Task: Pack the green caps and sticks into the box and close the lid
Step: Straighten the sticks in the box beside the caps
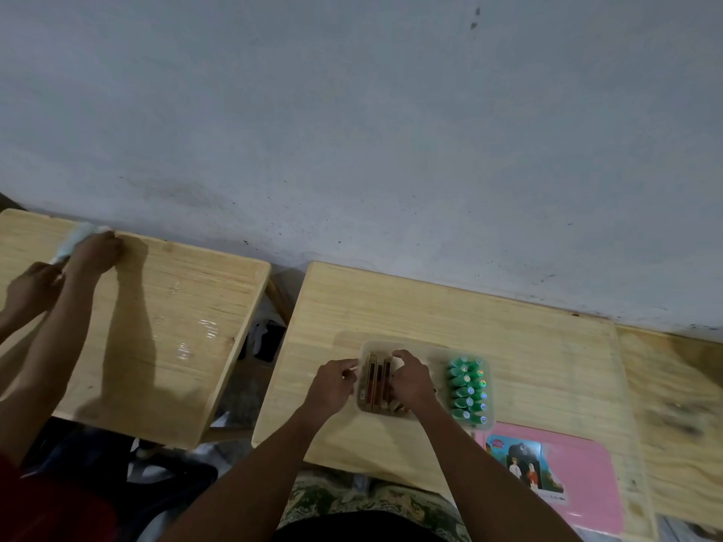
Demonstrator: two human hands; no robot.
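1. The left hand (pixel 331 385) sits at the left wall of the clear box (pixel 438 350). Its fingers are curled, with thumb and forefinger drawn together at the rim. I cannot tell whether they pinch the box wall or the outermost stick.
2. The right hand (pixel 410 379) lies over the right side of the row of sticks (pixel 376 379). Its fingers are bent down and closed on them, thumb on the near side.
3. The sticks, brown and red, lie side by side in the left part of the box, between the fingers of the two hands.
4. The green caps (pixel 467 389) stand in two tight rows in the right part of the box, just beyond the right hand's knuckles and not touched by any finger.
5. The pink lid (pixel 587 475), bearing a printed picture, lies flat on the table (pixel 450 307), near the right forearm and apart from both hands. The box is uncovered.
6. On a second table (pixel 176 307), well to the left of the left hand, another person's hands (pixel 96 250) hold a white object (pixel 76 238), which is blurred.
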